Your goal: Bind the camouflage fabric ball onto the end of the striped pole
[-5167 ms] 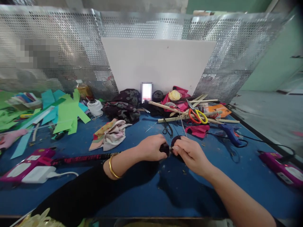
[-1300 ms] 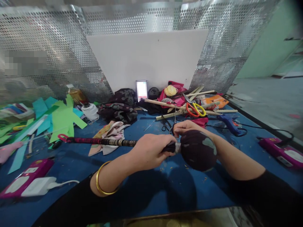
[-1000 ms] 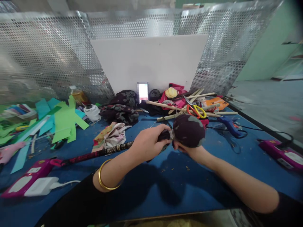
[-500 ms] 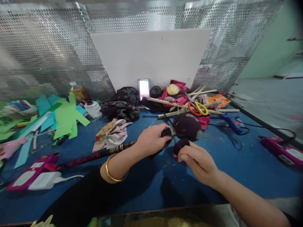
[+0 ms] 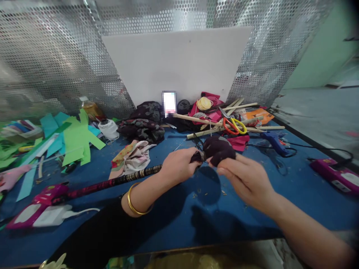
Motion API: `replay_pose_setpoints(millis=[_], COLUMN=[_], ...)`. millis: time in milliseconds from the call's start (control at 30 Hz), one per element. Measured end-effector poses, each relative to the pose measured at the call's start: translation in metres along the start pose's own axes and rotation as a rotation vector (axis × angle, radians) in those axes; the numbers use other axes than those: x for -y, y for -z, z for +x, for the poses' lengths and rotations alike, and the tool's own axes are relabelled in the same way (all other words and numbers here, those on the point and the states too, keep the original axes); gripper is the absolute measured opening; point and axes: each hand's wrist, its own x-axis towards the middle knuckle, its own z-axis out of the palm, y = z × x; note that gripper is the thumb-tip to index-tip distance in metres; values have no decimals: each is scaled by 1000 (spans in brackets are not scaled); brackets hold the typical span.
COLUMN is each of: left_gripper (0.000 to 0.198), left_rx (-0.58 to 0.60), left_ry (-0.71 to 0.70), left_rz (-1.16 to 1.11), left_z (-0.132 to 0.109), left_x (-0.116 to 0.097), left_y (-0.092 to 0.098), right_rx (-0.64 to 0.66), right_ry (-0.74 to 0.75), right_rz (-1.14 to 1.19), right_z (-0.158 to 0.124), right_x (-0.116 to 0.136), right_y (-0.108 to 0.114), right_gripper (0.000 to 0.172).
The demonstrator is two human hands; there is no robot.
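My left hand (image 5: 181, 164) is closed around the gathered, tied neck of a dark patterned cloth bundle (image 5: 217, 144). The bundle's rounded, stuffed end sticks out to the right of my fist. My right hand (image 5: 246, 179) pinches a small dark cloth ball (image 5: 220, 158), held up against the front of the bundle. Fingers cover part of this ball, and whether it is fastened to the bundle I cannot tell. A stick wrapped in dark red and striped binding (image 5: 117, 182) runs from the left up to my left wrist; its far end is hidden there.
Red-and-yellow scissors (image 5: 234, 125) lie on wooden sticks (image 5: 196, 119) behind the bundle. A blue glue gun (image 5: 275, 143) and purple power strip (image 5: 336, 175) are at right. Another power strip (image 5: 36, 209), green paper strips (image 5: 74, 140), a white thread spool (image 5: 108, 129) and cloth scraps (image 5: 131, 158) are left.
My right hand has moved up with the small cloth ball, from below the bundle to against its front. My left hand keeps its grip on the neck. The view has shifted slightly.
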Motion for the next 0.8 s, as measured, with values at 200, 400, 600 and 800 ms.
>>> replay_pose_setpoints(millis=[200, 400, 600, 800], left_gripper=[21, 22, 24, 16], left_rx=[57, 86, 108, 136], left_ry=[-76, -128, -162, -194], left_rz=[60, 80, 142, 160], left_z=[-5, -8, -9, -10], left_x=[-6, -7, -6, -12], left_y=[4, 3, 1, 4], right_rx=[55, 137, 210, 267], right_ry=[44, 46, 51, 47], right_rz=[-293, -340, -278, -218], right_z=[31, 48, 57, 61], right_x=[-13, -23, -33, -45], right_y=[20, 14, 10, 3], right_gripper=[33, 36, 33, 32])
